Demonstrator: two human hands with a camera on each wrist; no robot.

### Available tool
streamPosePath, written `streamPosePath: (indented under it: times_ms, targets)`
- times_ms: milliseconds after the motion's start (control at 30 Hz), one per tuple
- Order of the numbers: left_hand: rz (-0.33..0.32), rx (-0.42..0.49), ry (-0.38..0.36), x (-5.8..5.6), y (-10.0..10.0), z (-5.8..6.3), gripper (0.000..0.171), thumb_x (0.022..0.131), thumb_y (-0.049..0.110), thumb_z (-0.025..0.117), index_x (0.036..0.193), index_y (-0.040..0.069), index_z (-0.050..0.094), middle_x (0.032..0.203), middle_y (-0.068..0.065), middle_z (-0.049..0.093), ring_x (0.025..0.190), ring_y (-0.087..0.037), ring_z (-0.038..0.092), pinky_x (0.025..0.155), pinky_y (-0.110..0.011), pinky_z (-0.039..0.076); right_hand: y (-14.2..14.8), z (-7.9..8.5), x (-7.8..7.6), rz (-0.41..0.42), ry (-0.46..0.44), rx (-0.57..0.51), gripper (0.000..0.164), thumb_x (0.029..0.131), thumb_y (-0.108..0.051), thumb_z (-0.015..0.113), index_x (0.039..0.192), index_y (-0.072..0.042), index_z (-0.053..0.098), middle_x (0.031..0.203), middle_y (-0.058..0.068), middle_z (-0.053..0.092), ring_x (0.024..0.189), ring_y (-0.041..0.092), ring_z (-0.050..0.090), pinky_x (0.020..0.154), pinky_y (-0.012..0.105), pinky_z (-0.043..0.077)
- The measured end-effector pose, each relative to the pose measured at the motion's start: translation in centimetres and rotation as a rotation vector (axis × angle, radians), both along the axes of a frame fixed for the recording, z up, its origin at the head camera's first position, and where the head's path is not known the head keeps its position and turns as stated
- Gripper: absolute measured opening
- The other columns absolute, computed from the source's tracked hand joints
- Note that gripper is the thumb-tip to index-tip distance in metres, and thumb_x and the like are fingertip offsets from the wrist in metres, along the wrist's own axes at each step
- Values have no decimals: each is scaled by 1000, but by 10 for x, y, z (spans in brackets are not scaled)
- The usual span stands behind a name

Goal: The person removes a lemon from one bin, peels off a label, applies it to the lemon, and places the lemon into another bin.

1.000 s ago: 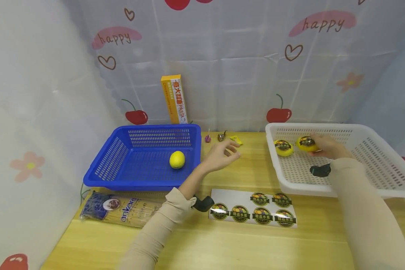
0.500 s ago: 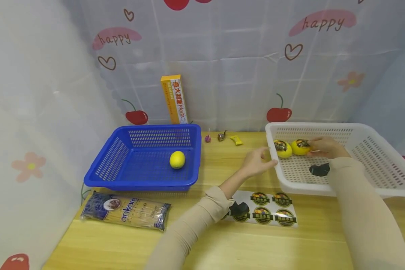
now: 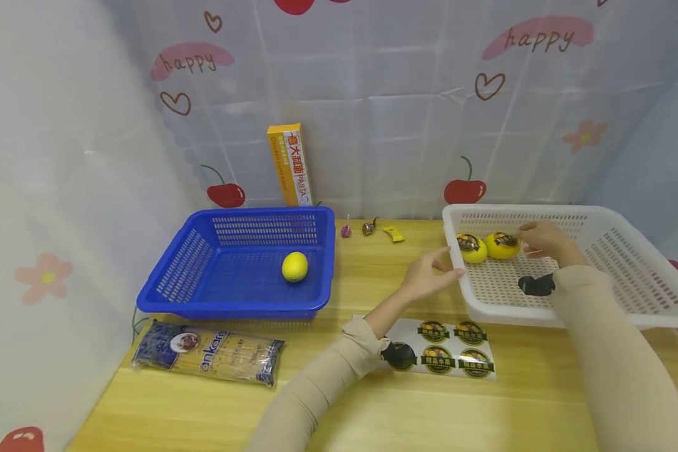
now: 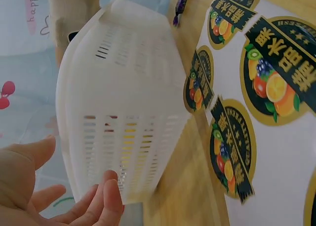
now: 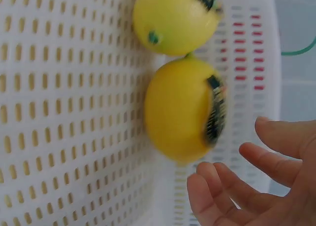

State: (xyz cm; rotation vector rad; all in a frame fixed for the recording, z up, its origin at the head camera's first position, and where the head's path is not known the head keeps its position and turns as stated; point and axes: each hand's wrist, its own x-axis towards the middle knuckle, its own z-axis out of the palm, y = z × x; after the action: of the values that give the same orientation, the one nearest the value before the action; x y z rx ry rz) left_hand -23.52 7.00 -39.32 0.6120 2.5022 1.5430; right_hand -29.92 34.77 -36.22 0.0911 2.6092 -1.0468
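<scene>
Right hand (image 3: pixel 547 241), fingers spread, now off stickered lemon (image 3: pixel 502 247); left hand (image 3: pixel 428 277), also spread, now at white basket (image 3: pixel 516 315). Lemon's long axis runs left-right, stem toward second lemon (image 3: pixel 473 250).

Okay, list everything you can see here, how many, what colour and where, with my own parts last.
Stickered fruits: two, yellow, left part of white basket
White basket: one, white, table's right
Blue basket: one, blue, table's left
Plain fruit: one, yellow, in blue basket
Pasta box: one, orange and white, behind blue basket
Pasta bag: one, clear and blue, before blue basket
Sticker sheet: one, white, between baskets, nearer
Lollipop: one, purple, table's back
Wrapped sweets: two, brown and yellow, right of lollipop
Unclear item: one, dark purple, on table
Table: one, light wood, underneath
Curtain: count unclear, whitish, behind
Left hand: one, by white basket's left rim
Right hand: one, beside stickered fruits
Sleeves: two, beige, on arms
Wrist devices: two, black, at wrists
</scene>
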Motion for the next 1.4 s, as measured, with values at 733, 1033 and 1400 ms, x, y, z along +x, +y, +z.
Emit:
streamPosePath:
  times_ms: [733, 1033, 1400]
  targets:
    - [194, 78, 58, 11, -170, 56, 54, 86, 22, 69, 133, 5, 49, 111, -21, 63, 81, -32, 66, 64, -36, 56, -178, 40, 18, 189, 317, -399, 55, 99, -21, 47, 144, 1, 27, 137, 31, 39, 116, 44, 48, 95, 49, 44]
    - [243, -126, -38, -7, -253, 84, 58, 87, 26, 67, 136, 4, 45, 118, -23, 59, 100, -35, 60, 76, -41, 53, -259, 7, 14, 289, 274, -595, 59, 96, -17, 53, 147, -5, 25, 131, 30, 45, 112, 43, 52, 90, 47, 49]
    - [104, -305, -176, -53, -300, 89, 63, 89, 24, 65, 140, -1, 37, 128, -29, 51, 113, -42, 53, 87, -48, 50, -322, -24, 18, 351, 160, -725, 65, 94, -15, 57, 149, -7, 22, 139, 30, 35, 116, 41, 52, 88, 48, 49]
